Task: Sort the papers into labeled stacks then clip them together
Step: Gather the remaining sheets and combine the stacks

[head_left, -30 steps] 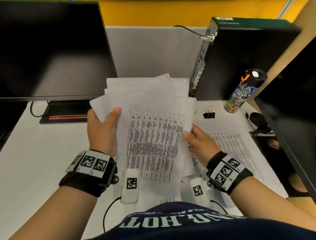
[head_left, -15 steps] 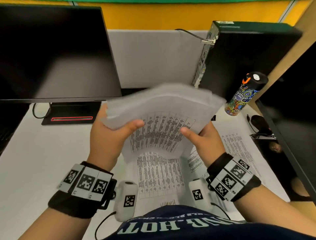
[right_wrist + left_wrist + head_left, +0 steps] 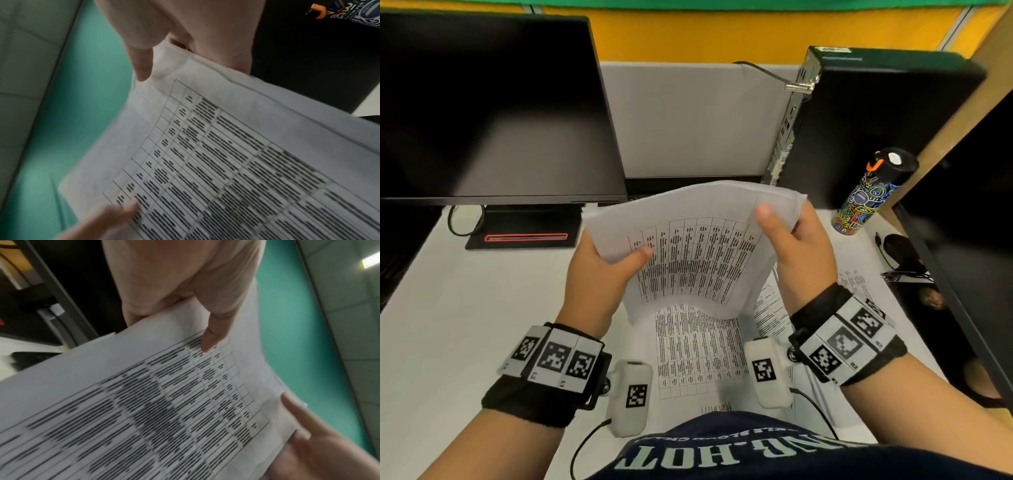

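Observation:
A stack of white printed papers (image 3: 695, 246) with tables stands nearly upright above the desk, its lower edge curling over a sheet lying flat (image 3: 697, 353). My left hand (image 3: 602, 274) grips the stack's left edge, thumb on the front. My right hand (image 3: 796, 246) grips the upper right corner, thumb on the front. In the left wrist view the papers (image 3: 164, 402) fill the frame with my left thumb (image 3: 213, 337) pressed on the table print. In the right wrist view the papers (image 3: 236, 154) show the same, pinched near my right thumb (image 3: 144, 65). More printed sheets (image 3: 859, 284) lie at the right.
A black monitor (image 3: 489, 109) stands at the left, a black computer case (image 3: 869, 130) at the back right. A patterned bottle (image 3: 869, 195) stands beside it, with a black mouse (image 3: 900, 250) and another dark screen (image 3: 979, 240) at the right. The white desk (image 3: 465, 325) lies bare at the left.
Both hands lifted the stack off the desk and tipped it upright, squaring it into a neater bundle. My right hand slid up to the top right corner.

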### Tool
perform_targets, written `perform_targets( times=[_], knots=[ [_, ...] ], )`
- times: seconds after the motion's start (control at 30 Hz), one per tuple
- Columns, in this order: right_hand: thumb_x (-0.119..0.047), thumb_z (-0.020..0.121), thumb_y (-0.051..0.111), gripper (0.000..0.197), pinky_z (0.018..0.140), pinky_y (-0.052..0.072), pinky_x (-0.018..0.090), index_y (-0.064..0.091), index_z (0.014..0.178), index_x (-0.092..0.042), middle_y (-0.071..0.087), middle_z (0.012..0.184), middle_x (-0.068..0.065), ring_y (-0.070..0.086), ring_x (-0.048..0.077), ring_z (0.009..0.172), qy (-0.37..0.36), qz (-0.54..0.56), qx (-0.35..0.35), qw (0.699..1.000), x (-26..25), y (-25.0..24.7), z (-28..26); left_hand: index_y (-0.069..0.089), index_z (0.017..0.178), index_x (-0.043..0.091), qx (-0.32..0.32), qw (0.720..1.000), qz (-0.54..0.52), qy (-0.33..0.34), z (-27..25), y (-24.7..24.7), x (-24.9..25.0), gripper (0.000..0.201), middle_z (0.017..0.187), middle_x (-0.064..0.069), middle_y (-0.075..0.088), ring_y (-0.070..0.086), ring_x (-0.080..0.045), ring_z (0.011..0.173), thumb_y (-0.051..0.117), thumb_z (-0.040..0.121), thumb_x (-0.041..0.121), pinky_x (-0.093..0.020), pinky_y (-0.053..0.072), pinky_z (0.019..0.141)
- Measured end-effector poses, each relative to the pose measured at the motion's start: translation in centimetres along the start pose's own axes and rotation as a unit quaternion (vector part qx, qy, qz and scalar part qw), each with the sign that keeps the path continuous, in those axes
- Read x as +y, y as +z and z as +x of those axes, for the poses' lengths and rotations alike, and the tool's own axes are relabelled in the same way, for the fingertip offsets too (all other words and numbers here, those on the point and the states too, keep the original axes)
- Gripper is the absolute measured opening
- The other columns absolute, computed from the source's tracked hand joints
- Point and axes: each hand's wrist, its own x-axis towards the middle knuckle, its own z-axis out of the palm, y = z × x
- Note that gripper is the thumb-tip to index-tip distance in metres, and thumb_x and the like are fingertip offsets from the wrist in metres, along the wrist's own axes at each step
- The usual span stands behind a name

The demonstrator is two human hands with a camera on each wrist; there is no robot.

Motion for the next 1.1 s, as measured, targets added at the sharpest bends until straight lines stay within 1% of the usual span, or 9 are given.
perform_targets(
  times=[0.13,0.23,0.3,0.37,0.5,0.57,0.7,0.87,1.1],
  knots=[
    [-0.010,0.093,0.048,0.037,0.094,0.048,0.049,0.045,0.121,-0.034,0.058,0.113,0.008,0.059,0.027,0.106,-0.139,-0.103,0.017,0.985,-1.3,0.4,0.4,0.053,0.125,0.020,0.013,1.000,-0.019,-0.015,-0.6,0.2,-1.4,0.037,0.107,0.015,0.065,0.062,0.010,0.090,0.056,0.091,0.006,-0.015,0.049,0.079],
    [-0.006,0.097,0.040,0.041,0.102,0.037,0.015,0.042,0.131,-0.028,0.051,0.115,-0.009,0.048,-0.004,0.112,-0.204,-0.234,0.006,0.951,-1.1,0.3,1.0,0.052,0.130,0.020,0.004,0.999,-0.025,-0.041,-0.6,0.4,-2.5,0.036,0.110,0.017,0.066,0.063,0.009,0.095,0.050,0.095,0.010,-0.010,0.050,0.077],
    [-0.015,0.098,0.040,0.037,0.088,0.025,-0.007,0.045,0.133,-0.024,0.046,0.112,-0.005,0.035,-0.026,0.099,-0.191,-0.300,0.008,0.934,-0.8,0.3,1.5,0.052,0.130,0.024,0.007,0.999,-0.015,-0.043,-0.6,0.6,-2.9,0.035,0.113,0.016,0.065,0.062,0.003,0.103,0.048,0.097,0.013,-0.019,0.050,0.088],
    [-0.026,0.097,0.042,0.036,0.082,0.022,-0.011,0.045,0.132,-0.021,0.042,0.114,-0.003,0.031,-0.029,0.095,-0.167,-0.328,0.024,0.930,-0.4,0.4,1.7,0.051,0.129,0.026,0.015,0.999,-0.009,-0.037,-0.6,0.9,-3.2,0.034,0.116,0.012,0.065,0.060,-0.004,0.109,0.049,0.097,0.013,-0.028,0.047,0.095],
    [-0.024,0.093,0.050,0.035,0.085,0.028,-0.006,0.045,0.126,-0.014,0.042,0.119,0.001,0.037,-0.013,0.091,-0.146,-0.329,0.053,0.931,-0.6,0.6,1.8,0.051,0.123,0.032,0.007,0.999,-0.006,-0.037,-0.4,1.1,-3.6,0.034,0.119,0.009,0.064,0.059,-0.010,0.113,0.051,0.096,0.012,-0.039,0.046,0.100],
    [-0.021,0.090,0.055,0.038,0.091,0.040,0.009,0.042,0.126,-0.014,0.045,0.119,0.001,0.044,0.000,0.102,-0.138,-0.287,0.060,0.946,-0.9,0.6,1.6,0.047,0.132,0.028,0.000,0.999,-0.011,-0.039,-0.4,1.2,-3.7,0.038,0.124,0.008,0.062,0.057,-0.011,0.117,0.049,0.097,0.014,-0.039,0.044,0.102],
    [-0.005,0.087,0.060,0.050,0.073,0.048,0.009,0.034,0.128,-0.021,0.050,0.105,-0.010,0.058,-0.013,0.088,-0.094,-0.135,0.047,0.985,-0.2,0.1,1.1,0.042,0.140,0.024,0.005,0.998,-0.033,-0.046,-0.2,1.2,-3.7,0.042,0.126,0.007,0.061,0.058,-0.007,0.115,0.044,0.099,0.014,-0.035,0.045,0.101],
    [-0.010,0.092,0.054,0.035,0.090,0.047,0.023,0.043,0.118,-0.030,0.058,0.102,-0.021,0.056,-0.009,0.094,0.061,-0.115,-0.003,0.992,3.4,-0.5,-0.1,0.040,0.141,0.020,0.004,0.997,-0.055,-0.046,-0.4,1.3,-3.4,0.043,0.112,0.015,0.062,0.062,0.015,0.087,0.042,0.099,0.012,-0.006,0.050,0.073],
    [-0.007,0.098,0.037,0.036,0.066,0.038,-0.006,0.039,0.129,-0.024,0.051,0.100,-0.029,0.051,-0.028,0.082,0.054,-0.141,0.008,0.989,4.0,0.2,-0.9,0.032,0.141,0.028,0.011,0.999,-0.021,0.032,-1.4,2.1,-2.7,0.045,0.126,0.020,0.055,0.052,0.008,0.116,0.040,0.100,0.012,-0.009,0.046,0.092]
  ],
)
